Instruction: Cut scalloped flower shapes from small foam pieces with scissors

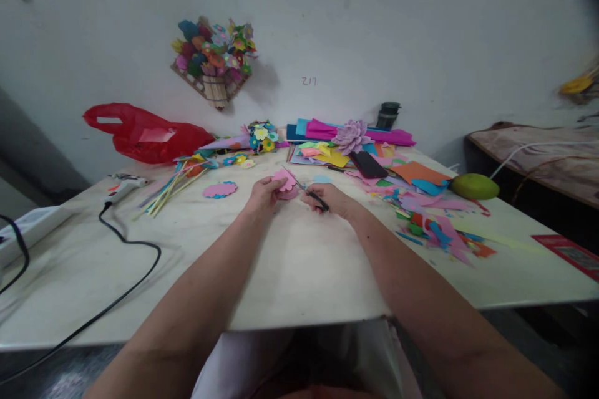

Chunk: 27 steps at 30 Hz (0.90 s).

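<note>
My left hand (264,194) pinches a pink scalloped paper piece (283,183) above the middle of the table. In my right hand (327,197) is a pair of scissors (319,201) with black handles, my fingers closed around them. The blades point up and left and lie at the right edge of the pink piece. Left of my hands, a pink scalloped cut-out (219,189) with blue showing at its rim lies flat on the table. A light blue paper piece (322,179) sits just behind my right hand.
A white glue gun (125,188) with a black cord lies at left, near a power strip (35,230). Behind are a red plastic bag (145,137), paper strips (173,184) and paper flowers (262,136). Rightward lie a phone (369,164), paper scraps (437,227) and a green fruit (475,187).
</note>
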Each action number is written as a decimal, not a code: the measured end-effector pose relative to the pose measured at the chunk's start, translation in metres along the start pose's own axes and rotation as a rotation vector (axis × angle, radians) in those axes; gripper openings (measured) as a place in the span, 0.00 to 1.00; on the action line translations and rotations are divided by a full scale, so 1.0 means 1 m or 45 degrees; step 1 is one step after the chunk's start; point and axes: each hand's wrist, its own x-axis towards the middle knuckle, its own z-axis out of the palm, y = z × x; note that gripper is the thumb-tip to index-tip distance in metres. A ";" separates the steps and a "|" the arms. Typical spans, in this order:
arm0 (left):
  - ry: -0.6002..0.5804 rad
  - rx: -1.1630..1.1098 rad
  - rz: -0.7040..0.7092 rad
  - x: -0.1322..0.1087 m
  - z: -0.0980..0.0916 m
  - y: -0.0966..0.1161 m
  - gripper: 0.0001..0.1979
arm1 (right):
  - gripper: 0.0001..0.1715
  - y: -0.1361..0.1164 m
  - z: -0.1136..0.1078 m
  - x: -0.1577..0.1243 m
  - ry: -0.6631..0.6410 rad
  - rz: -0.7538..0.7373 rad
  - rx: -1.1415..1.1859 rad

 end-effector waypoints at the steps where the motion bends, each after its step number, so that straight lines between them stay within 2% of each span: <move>1: 0.002 0.000 -0.002 0.000 0.000 0.000 0.09 | 0.10 0.000 0.000 0.000 0.004 0.003 0.005; 9: 0.017 -0.001 -0.011 -0.001 0.001 0.000 0.08 | 0.14 -0.001 0.001 0.001 0.018 -0.001 -0.015; 27: 0.020 -0.033 -0.015 0.001 0.000 0.000 0.07 | 0.09 -0.002 -0.001 -0.001 0.022 -0.003 -0.036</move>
